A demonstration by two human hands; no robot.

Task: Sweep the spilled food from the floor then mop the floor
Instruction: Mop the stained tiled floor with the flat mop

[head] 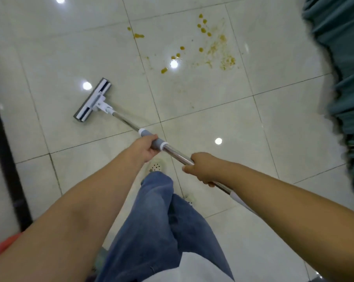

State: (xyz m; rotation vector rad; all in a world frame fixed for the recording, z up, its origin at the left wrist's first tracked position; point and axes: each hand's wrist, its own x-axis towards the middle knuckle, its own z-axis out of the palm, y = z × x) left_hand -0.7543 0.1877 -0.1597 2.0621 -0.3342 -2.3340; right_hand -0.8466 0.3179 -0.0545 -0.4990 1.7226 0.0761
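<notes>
Mop (95, 99), one, sat on the floor (70, 47), left hand (145, 147) and right hand (200, 168) gripping its pole, roughly twelve food blobs (203, 29) beyond.

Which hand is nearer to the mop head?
Left. The left hand grips the grey sleeve closer to the mop head; the right hand holds the pole farther back.
</notes>
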